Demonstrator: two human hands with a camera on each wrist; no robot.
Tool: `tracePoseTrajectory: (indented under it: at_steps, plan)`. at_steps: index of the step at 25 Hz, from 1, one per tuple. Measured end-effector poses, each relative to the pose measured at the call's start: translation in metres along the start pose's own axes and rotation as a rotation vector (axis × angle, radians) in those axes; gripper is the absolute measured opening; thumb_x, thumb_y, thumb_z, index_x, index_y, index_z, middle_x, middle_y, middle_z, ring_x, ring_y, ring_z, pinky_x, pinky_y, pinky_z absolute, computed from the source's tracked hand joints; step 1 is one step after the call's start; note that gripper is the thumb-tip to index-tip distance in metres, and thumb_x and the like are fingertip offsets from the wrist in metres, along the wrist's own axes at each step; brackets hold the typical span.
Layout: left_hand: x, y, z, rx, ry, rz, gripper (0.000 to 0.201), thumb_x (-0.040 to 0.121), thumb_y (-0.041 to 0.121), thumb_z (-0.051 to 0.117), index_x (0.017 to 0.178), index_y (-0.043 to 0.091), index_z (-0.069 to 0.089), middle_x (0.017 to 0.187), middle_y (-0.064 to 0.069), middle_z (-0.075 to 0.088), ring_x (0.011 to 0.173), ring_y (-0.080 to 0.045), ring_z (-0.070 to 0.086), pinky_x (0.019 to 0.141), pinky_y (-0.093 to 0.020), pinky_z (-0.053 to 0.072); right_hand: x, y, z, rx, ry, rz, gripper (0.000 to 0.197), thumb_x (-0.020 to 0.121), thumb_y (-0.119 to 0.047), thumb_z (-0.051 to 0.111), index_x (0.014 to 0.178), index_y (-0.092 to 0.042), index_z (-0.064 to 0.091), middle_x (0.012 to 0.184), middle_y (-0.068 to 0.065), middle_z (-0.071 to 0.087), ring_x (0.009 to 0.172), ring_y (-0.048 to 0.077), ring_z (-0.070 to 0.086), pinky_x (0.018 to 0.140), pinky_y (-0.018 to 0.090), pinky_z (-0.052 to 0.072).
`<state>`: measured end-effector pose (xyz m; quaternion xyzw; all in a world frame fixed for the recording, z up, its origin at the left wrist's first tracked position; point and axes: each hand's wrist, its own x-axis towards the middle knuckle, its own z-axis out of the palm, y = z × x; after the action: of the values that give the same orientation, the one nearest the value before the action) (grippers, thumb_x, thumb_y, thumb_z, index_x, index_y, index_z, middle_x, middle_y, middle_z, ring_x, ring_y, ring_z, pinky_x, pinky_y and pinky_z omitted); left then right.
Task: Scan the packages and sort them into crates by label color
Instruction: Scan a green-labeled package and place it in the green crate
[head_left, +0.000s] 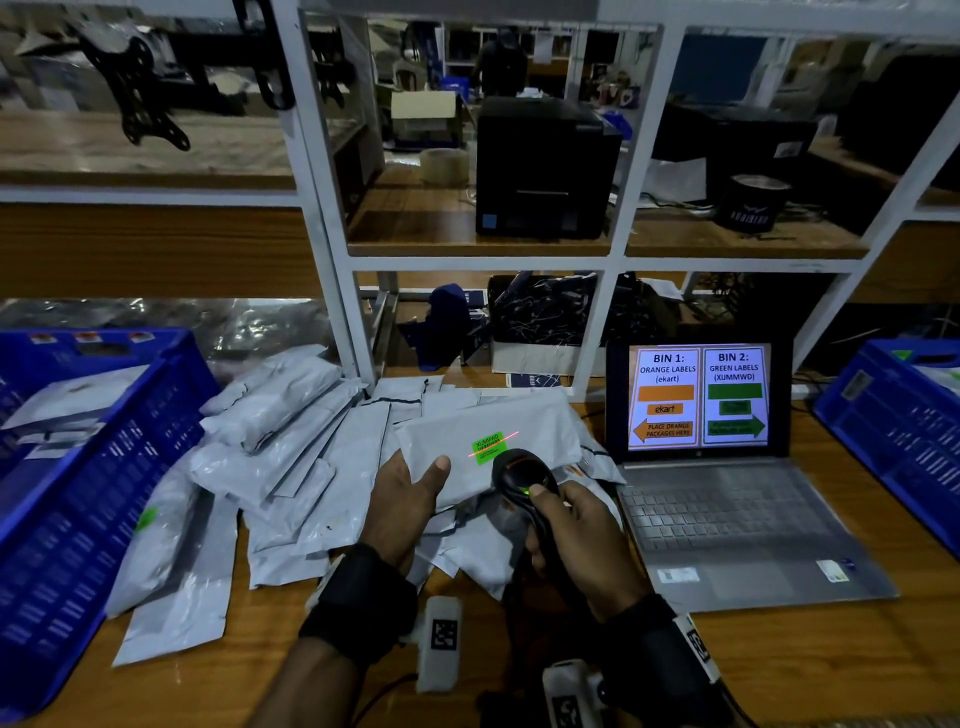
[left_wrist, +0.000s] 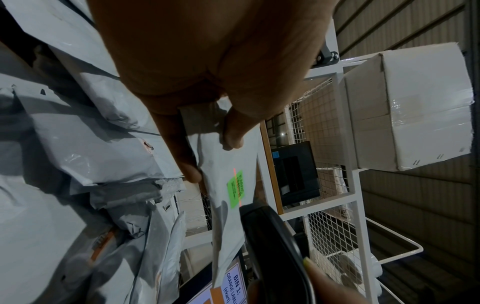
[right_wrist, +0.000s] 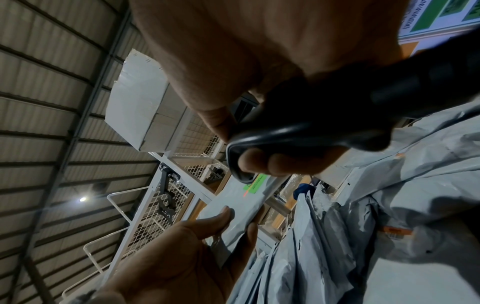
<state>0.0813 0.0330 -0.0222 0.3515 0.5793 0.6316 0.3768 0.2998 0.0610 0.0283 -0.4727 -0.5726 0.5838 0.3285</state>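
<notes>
Above pile — left hand (head_left: 402, 499) fingers pinch package (head_left: 488, 441); right hand (head_left: 582, 535) grips scanner (head_left: 519, 470).

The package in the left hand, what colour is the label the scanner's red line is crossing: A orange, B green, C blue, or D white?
B: the package held by the left hand carries a green label, and the red line from the scanner in the right hand runs across it.

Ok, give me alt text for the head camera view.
A left hand holds a grey package while the right hand aims a black scanner, its red line crossing the green label. Grey packages cover the table between blue crates, beside a laptop.
</notes>
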Motion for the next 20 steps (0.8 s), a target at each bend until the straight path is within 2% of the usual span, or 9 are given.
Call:
tracePoseTrajectory:
  at_steps: [3,6,20]
  plan:
    - [0.0006,-0.0021,-0.0019,-0.002,-0.015,0.009,0.032,0.105,0.024,0.066,0.137,0.020,0.066,0.130,0.001,0.074,0.123,-0.024,0.069,0.108,-0.058,0.052,-0.0003,-0.0008,0.0008,-0.011,-0.008,-0.001,0.024,0.104,-0.027,0.058,0.090,-0.008,0.061,0.063,0.012,0.066,0.050,0.021,0.059,0.049,0.028,0.045]
    - [-0.0005,-0.0030,-0.0033,-0.020,-0.016,0.001,0.031,0.105,0.020,0.065,0.137,0.017,0.066,0.129,-0.002,0.075,0.122,-0.027,0.070,0.107,-0.059,0.053,-0.0012,-0.0004,0.0017,-0.013,-0.015,-0.005,0.024,0.104,-0.028,0.057,0.095,-0.006,0.063,0.064,0.011,0.067,0.051,0.021,0.059,0.050,0.029,0.046]
    - [-0.0066,-0.0055,-0.0068,-0.003,-0.018,0.041,0.031,0.106,0.023,0.065,0.136,0.020,0.066,0.131,0.001,0.074,0.124,-0.024,0.069,0.109,-0.057,0.051,-0.0025,0.0022,0.0072,0.059,-0.031,-0.002,0.022,0.105,-0.026,0.057,0.099,-0.006,0.064,0.063,0.013,0.063,0.050,0.024,0.055,0.048,0.030,0.044]
